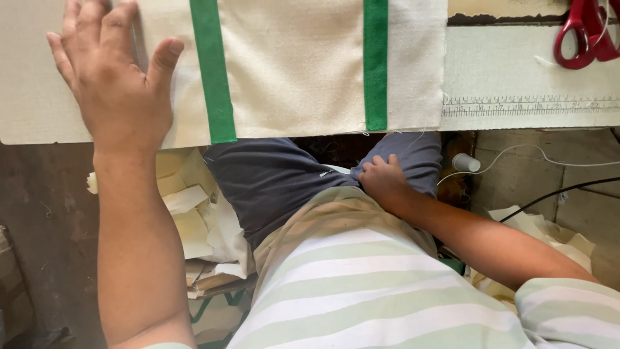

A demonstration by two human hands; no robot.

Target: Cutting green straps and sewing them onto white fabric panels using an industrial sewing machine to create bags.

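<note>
Nearest the camera, the person's right hand (382, 176) rests loosely curled on the lap, fingers bent against the dark trouser leg (271, 184) and grasping nothing that can be made out. Below the table edge, cream fabric offcuts (194, 220) lie heaped on the floor, and a small white thread spool (465, 162) sits off to the right with thread trailing from it. Farther out, the left hand (113, 77) lies flat and spread, palm down, pressing the cream cloth panel (290, 64) against the worktable (39, 110); it clamps nothing, only weighs the cloth down. The panel lies across the table with its long axis running left to right, its two green bands (213, 71) running away from the person, and its near edge at the table's front. Since only one corner is pinned, the free right side could slide or skew, and the near edge could droop over the table lip. Beyond, red-handled scissors (581, 32) rest above a printed ruler strip (529, 106).
</note>
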